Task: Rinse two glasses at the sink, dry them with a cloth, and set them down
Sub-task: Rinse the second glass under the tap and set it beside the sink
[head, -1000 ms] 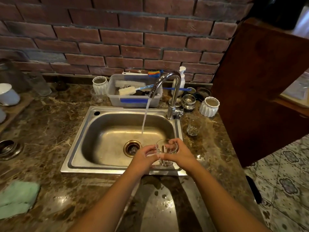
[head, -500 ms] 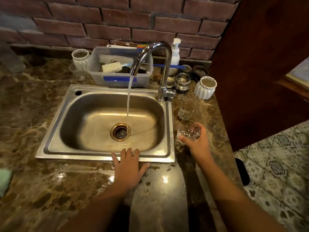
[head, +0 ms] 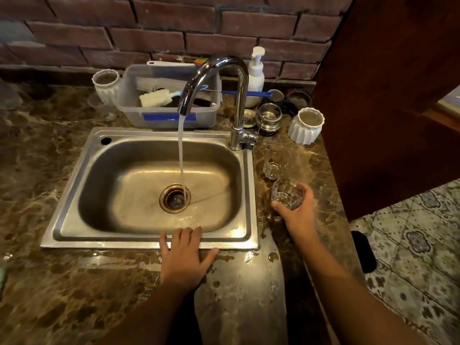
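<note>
One clear faceted glass (head: 286, 193), in right hand (head: 300, 216)

The stainless steel sink basin (head: 124, 190) is open from above but for the water stream (head: 181, 150) under the curved chrome tap (head: 240, 95), while the narrow marble strip (head: 315, 168) on its right is crowded by a clear tumbler (head: 272, 168), white ribbed cup (head: 307, 125) and dark wooden panel (head: 385, 95).

The sink (head: 161, 134) sits in the counter (head: 49, 295), the tap (head: 239, 100) at its back right corner. Behind it stands a tub (head: 159, 120) — a pot (head: 105, 87) to its left, a soap bottle (head: 256, 73) to its right. Right of the tap: a jar (head: 270, 118), then a second pot (head: 307, 127). Right of the sink a glass (head: 272, 166) stands on the counter; just before it — a second glass (head: 286, 194), in the right hand (head: 300, 215). The left hand (head: 185, 257) lies across the sink's front rim.
</note>
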Action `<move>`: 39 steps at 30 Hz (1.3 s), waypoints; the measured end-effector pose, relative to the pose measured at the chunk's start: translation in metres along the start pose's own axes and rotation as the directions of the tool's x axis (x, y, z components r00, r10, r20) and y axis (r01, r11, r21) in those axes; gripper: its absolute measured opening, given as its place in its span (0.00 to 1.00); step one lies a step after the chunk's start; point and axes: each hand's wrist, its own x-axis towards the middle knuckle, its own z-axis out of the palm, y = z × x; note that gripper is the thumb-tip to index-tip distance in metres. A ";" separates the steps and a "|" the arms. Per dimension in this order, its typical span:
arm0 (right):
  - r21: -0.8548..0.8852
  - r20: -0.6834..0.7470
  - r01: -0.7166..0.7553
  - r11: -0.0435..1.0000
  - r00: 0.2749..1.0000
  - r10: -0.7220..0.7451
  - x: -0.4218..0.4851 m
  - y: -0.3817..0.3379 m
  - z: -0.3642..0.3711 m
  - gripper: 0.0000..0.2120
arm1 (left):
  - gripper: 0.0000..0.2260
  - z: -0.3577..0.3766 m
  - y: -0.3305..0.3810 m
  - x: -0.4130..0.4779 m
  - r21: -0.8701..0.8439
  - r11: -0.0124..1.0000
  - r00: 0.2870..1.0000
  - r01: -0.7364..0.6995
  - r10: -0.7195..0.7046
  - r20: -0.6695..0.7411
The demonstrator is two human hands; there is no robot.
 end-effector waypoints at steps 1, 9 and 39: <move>-0.018 -0.010 0.004 1.000 1.000 -0.004 -0.001 0.000 0.001 0.41 | 0.36 0.000 0.000 0.000 -0.001 1.000 1.000 0.001 -0.001 0.004; -0.012 -0.038 -0.040 0.999 0.999 0.039 -0.014 0.001 0.008 0.40 | 0.33 -0.003 0.000 0.000 -0.016 1.000 1.000 0.000 0.001 0.017; -0.168 0.015 0.250 0.954 0.968 -0.251 0.037 -0.129 0.059 0.34 | 0.46 -0.024 -0.023 0.035 0.057 0.984 0.972 -0.169 0.157 0.175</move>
